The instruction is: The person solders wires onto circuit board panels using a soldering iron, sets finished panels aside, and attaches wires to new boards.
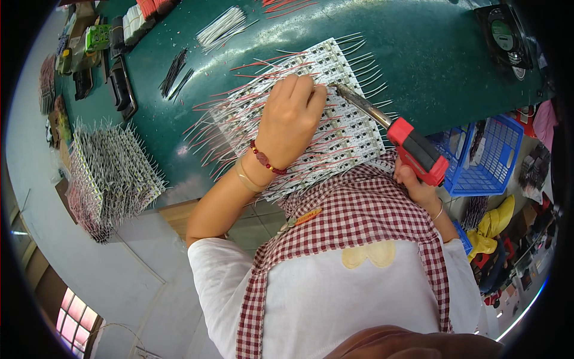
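A white panel of small circuit boards (pixel 360 127) lies tilted on the green tabletop, with rows of red and white wires standing out from it. Over its middle my left hand (pixel 290 116) is closed, thumb and forefinger pinched together near the far rows; whatever they grip is too small to make out. My right hand (pixel 418 186), at the table's near edge, is wrapped round the handle of a red and black soldering gun (pixel 418 152). Its metal barrel slants up and left, and the tip ends just beside my left fingertips.
A stack of wired boards (pixel 113 176) stands at the left edge. Black wires (pixel 173 75) and a bundle of white wires (pixel 222 29) lie beyond the panel. A black round device (pixel 503 37) sits far right. Blue baskets (pixel 487 158) stand below the table's right side.
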`<state>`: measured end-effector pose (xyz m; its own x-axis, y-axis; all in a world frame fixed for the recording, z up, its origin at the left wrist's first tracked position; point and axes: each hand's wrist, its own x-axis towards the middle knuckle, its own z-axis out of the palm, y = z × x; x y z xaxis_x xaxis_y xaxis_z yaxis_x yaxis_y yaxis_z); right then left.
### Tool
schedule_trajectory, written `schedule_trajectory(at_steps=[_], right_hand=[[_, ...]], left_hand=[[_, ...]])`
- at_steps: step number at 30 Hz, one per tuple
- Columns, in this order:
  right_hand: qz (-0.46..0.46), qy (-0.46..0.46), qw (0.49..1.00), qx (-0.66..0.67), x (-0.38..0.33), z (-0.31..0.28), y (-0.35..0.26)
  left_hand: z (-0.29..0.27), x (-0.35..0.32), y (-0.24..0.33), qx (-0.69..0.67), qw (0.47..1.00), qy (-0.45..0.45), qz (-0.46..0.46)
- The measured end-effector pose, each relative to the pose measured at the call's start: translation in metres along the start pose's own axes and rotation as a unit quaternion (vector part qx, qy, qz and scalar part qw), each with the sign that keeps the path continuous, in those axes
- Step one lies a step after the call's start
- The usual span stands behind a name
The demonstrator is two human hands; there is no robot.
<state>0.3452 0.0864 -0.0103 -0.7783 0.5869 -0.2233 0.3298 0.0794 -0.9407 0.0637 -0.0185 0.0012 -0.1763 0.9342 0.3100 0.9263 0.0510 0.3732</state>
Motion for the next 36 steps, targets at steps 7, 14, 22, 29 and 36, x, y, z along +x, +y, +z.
schedule_trajectory(at_steps=[7, 14, 22, 29, 36], right_hand=[[0.006, 0.012, 1.0, -0.007, 0.002, 0.001, -0.011], [0.032, 0.03, 0.998, 0.034, -0.003, -0.001, -0.011], [0.039, 0.004, 0.999, 0.016, -0.01, -0.007, -0.01], [0.022, -0.016, 0.999, -0.018, -0.012, -0.009, -0.008], [0.011, -0.012, 1.0, -0.02, -0.011, -0.008, -0.008]], left_hand=[[-0.002, 0.004, 0.0, 0.002, 1.0, -0.018, 0.008], [-0.002, 0.005, 0.0, 0.017, 1.0, -0.014, 0.016], [-0.005, -0.004, 0.008, -0.008, 1.0, -0.006, 0.007], [0.0, -0.007, 0.007, -0.016, 1.0, -0.009, 0.005], [0.0, -0.008, 0.008, -0.019, 1.0, -0.008, 0.003]])
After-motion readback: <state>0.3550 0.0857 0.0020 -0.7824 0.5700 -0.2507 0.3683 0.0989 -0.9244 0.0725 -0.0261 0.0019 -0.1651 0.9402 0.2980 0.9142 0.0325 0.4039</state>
